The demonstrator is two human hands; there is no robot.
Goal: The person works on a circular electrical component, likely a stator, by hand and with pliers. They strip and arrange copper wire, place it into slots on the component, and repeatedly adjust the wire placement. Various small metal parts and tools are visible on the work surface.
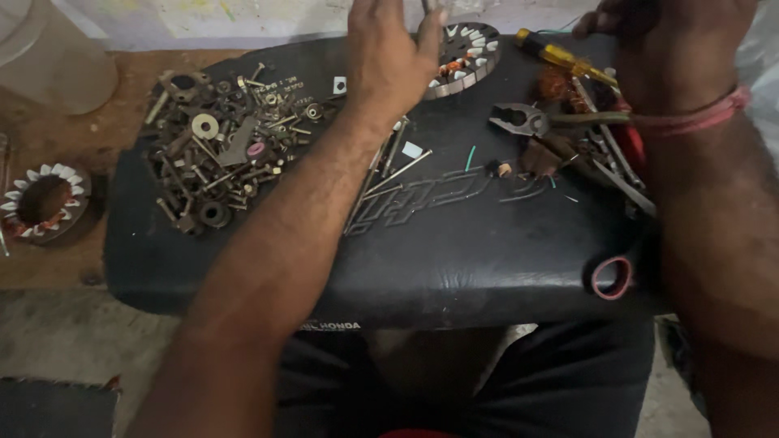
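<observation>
Fingers (430, 36) of left hand (393, 57), stator ring (469, 57) just beside

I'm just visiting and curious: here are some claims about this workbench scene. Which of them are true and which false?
1. A heap of bolts, nuts and washers lies on the left part of the black seat. True.
2. The pliers are held in the left hand. False: they lie on the seat, near the right hand.
3. A screwdriver with a yellow handle lies near the seat's far edge. True.
4. Both toothed stator rings sit on the seat. False: one stator ring sits there by the left hand; another lies off it, at the left.
5. The right wrist wears a red thread band. True.
</observation>
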